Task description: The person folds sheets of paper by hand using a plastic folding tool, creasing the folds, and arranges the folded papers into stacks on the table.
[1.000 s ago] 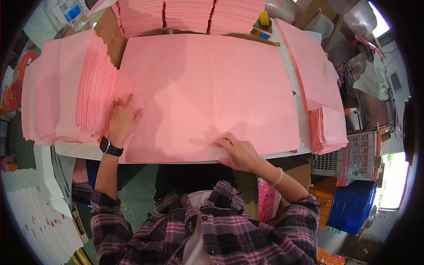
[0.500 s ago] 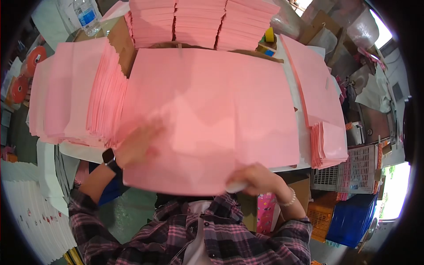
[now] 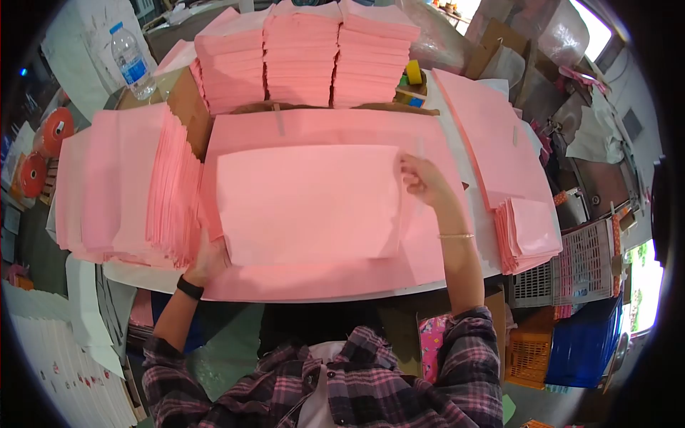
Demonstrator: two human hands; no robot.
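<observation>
A folded pink paper sheet (image 3: 307,207) is held over a larger pink sheet (image 3: 321,285) spread on the table. My left hand (image 3: 208,261) grips its lower left edge, fingers partly hidden by paper and a dark watch band on the wrist. At the opposite upper corner, my right hand (image 3: 422,178) pinches the sheet with curled fingers. Close beside my left hand stands a tall stack of folded pink paper (image 3: 125,185), its edges fanned toward the middle.
More pink stacks (image 3: 300,60) rise at the back. To the right lie a flat pink pile (image 3: 485,135) and a small folded bundle (image 3: 528,232). A water bottle (image 3: 132,64) stands on a cardboard box (image 3: 187,93) at the back left. Yellow tape (image 3: 414,72) sits behind.
The pink sheet under my hands is now a smaller folded piece. My right hand went from the front edge up to its far right corner; my left hand moved to its left edge. The view tilted up.
</observation>
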